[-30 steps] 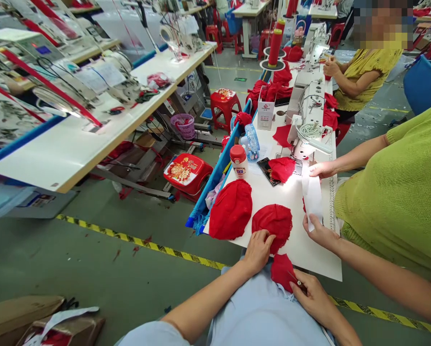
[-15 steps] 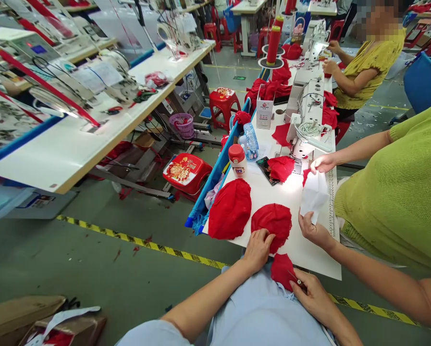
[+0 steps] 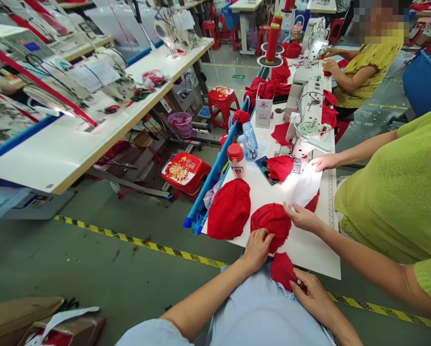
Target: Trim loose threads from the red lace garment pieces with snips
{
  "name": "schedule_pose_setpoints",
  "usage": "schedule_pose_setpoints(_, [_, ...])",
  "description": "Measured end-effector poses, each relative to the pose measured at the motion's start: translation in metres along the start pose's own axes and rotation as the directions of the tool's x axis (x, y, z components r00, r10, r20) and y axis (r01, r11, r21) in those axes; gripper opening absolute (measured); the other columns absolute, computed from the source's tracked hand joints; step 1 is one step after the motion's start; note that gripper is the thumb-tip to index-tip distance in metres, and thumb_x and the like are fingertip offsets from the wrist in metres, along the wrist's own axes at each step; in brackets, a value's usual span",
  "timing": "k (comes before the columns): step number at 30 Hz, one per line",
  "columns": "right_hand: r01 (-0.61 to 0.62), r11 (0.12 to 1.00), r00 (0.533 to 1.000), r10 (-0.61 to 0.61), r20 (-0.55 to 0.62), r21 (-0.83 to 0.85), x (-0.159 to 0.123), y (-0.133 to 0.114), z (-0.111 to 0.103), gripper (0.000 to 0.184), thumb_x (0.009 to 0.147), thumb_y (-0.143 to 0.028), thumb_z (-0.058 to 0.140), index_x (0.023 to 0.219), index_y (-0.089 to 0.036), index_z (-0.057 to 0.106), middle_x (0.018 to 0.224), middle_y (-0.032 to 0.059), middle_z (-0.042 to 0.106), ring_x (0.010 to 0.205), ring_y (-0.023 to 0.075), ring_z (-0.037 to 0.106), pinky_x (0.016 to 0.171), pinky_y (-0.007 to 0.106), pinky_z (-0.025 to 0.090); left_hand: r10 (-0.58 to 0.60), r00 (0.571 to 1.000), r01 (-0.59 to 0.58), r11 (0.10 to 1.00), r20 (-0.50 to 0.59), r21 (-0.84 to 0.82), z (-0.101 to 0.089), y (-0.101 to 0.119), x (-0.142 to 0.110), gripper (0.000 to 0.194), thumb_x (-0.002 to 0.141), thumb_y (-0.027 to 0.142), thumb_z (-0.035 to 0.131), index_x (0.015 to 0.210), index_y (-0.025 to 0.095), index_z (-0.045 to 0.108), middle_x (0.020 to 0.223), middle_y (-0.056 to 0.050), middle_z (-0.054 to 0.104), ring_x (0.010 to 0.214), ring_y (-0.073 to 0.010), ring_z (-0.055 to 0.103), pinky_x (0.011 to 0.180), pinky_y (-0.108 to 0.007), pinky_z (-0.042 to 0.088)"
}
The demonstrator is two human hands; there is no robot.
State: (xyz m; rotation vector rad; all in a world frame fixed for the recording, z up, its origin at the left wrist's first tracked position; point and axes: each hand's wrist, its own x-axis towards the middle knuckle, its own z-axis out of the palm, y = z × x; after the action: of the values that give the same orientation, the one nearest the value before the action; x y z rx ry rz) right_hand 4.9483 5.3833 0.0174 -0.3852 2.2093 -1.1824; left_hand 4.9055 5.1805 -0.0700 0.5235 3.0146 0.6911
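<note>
My left hand [image 3: 257, 249] is at the near table edge, its fingers closed on the lower rim of a rounded red fabric piece [image 3: 273, 222]. My right hand [image 3: 312, 294] is low in front of my body. It grips a small tool [image 3: 300, 284] with a dark handle and a shiny end; its exact kind is hard to make out. A smaller red fabric piece [image 3: 282, 270] hangs between my hands, touching the right fingers. Flat on the table to the left lies another rounded red fabric piece [image 3: 228, 209].
A co-worker's hands [image 3: 303, 218] hold a white sheet [image 3: 305, 185] over red cloth beside the sewing machine [image 3: 311, 108]. A red-capped bottle [image 3: 237, 161], a phone [image 3: 266, 169] and a blue plastic bottle [image 3: 250, 140] stand or lie on the white table [image 3: 309, 259]. Red stools [image 3: 185, 174] are left.
The co-worker's white sheet has shifted left and down onto the table, with red cloth showing under it. My own hands stay almost where they were.
</note>
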Motion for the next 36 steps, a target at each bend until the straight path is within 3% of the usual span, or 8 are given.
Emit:
schedule_pose_setpoints(7, [0.015,0.999,0.999,-0.014,-0.045,0.029,0.0002,0.0022,0.0024,0.035,0.093,-0.039,0.043,0.104,-0.018,0.069,0.089,0.0076,0.071,0.081,0.0215,0.062,0.076,0.03,0.051,-0.012,1.0,0.013,1.0,0.01,-0.02,0.0003,0.0002,0.0,0.047,0.082,0.004,0.045,0.123,0.024,0.057,0.107,-0.007,0.055,0.094,-0.021,0.051,0.086,-0.037,0.045])
schedule_pose_setpoints(12, [0.017,1.0,0.998,-0.015,-0.065,0.027,-0.0001,0.0052,0.0045,0.031,0.092,-0.036,0.045,0.096,-0.018,0.07,0.083,0.0059,0.07,0.078,0.0202,0.061,0.076,0.029,0.05,-0.011,0.999,0.011,1.0,0.037,0.001,-0.0035,0.0007,0.0005,0.045,0.084,0.005,0.043,0.123,0.024,0.056,0.108,-0.006,0.055,0.095,-0.0207,0.05,0.087,-0.036,0.045])
schedule_pose_setpoints(36, [-0.009,1.0,0.999,0.01,-0.032,0.02,-0.001,0.0051,0.006,0.025,0.091,-0.031,0.043,0.091,-0.018,0.065,0.084,0.0051,0.068,0.074,0.0186,0.058,0.068,0.026,0.044,0.025,0.999,-0.026,0.999,0.043,0.035,-0.0021,-0.002,0.0005,0.043,0.083,0.005,0.046,0.121,0.022,0.057,0.109,-0.007,0.056,0.095,-0.0213,0.051,0.085,-0.036,0.046])
